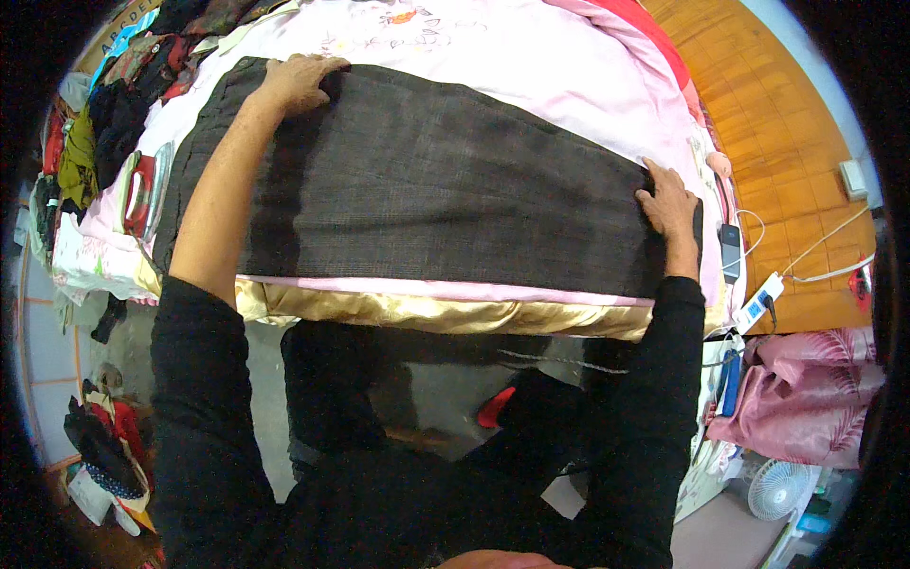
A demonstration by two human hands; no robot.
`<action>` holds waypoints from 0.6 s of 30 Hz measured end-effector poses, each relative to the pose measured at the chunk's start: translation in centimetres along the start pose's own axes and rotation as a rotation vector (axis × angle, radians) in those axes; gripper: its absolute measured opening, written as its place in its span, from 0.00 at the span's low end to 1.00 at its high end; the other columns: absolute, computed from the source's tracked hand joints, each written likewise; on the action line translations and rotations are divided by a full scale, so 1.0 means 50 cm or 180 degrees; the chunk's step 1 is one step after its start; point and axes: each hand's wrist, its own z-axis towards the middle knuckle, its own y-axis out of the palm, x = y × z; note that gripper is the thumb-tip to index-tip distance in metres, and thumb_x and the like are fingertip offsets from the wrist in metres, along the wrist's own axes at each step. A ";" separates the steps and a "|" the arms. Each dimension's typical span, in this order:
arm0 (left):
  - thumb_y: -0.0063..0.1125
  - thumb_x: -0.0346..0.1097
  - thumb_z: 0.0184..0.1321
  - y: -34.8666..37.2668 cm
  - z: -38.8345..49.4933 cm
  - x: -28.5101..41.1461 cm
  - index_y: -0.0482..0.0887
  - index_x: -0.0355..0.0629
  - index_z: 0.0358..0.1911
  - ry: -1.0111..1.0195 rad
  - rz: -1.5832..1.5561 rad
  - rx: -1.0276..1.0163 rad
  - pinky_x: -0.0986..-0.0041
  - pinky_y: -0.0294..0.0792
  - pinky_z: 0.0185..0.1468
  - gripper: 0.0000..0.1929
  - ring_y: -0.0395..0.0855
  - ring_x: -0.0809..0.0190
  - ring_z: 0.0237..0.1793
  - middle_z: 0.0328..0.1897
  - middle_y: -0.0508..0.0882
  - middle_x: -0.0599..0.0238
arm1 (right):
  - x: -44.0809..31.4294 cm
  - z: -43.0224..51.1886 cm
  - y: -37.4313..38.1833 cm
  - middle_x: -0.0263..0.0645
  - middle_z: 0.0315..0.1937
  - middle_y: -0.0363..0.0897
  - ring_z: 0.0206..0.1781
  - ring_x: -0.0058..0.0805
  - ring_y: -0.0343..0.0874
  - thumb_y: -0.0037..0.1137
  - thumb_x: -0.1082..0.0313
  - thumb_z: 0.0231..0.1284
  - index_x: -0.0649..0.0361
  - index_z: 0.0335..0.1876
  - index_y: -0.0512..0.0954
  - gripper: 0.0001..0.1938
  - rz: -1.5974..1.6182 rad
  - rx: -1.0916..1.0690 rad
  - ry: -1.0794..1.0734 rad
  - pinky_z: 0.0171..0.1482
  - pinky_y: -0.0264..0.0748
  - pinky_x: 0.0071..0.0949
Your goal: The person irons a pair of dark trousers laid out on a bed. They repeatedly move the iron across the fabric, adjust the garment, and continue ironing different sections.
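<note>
A dark grey checked garment (441,185), which looks like folded trousers, lies spread flat over a pink and white cloth (498,43) on a raised surface. At its upper left edge rests my left hand (302,82), fingers spread over the fabric near the wide end. My right hand (668,195) touches the narrow end at the right, thumb and fingers on the edge of the fabric. Whether either hand pinches the fabric cannot be told. Left of the garment stands a clothes iron (142,188) with a red body, close to its side edge.
Piled clothes (128,92) lie at the far left. At the right are a dark phone-like device (730,249) with a white cable and a white power strip (759,302). Gold fabric (441,313) hangs along the near edge. A fan (778,489) stands at the lower right.
</note>
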 end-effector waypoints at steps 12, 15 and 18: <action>0.48 0.31 0.63 0.010 0.034 -0.042 0.80 0.52 0.46 -0.0202 0.0173 0.1387 0.46 0.70 0.46 0.11 0.85 0.49 0.45 0.42 0.85 0.61 | 0.086 0.003 -0.019 0.45 0.45 0.80 0.51 0.46 0.80 0.64 0.57 0.57 0.57 0.42 0.78 0.14 0.0187 0.0630 -0.0298 0.48 0.72 0.48; 0.47 0.31 0.65 0.022 0.038 -0.033 0.81 0.51 0.47 -0.0453 0.0272 0.1205 0.46 0.71 0.47 0.11 0.86 0.50 0.46 0.43 0.86 0.61 | 0.088 0.020 0.001 0.45 0.42 0.81 0.47 0.49 0.81 0.63 0.59 0.58 0.58 0.41 0.77 0.13 0.0104 0.0954 -0.0367 0.47 0.73 0.48; 0.46 0.31 0.66 0.014 0.037 -0.031 0.80 0.50 0.47 -0.0661 0.0203 0.1206 0.50 0.74 0.45 0.10 0.86 0.48 0.46 0.43 0.86 0.59 | 0.072 0.024 0.011 0.45 0.43 0.81 0.48 0.49 0.81 0.61 0.60 0.59 0.58 0.44 0.77 0.12 0.0164 0.1158 -0.0067 0.47 0.73 0.47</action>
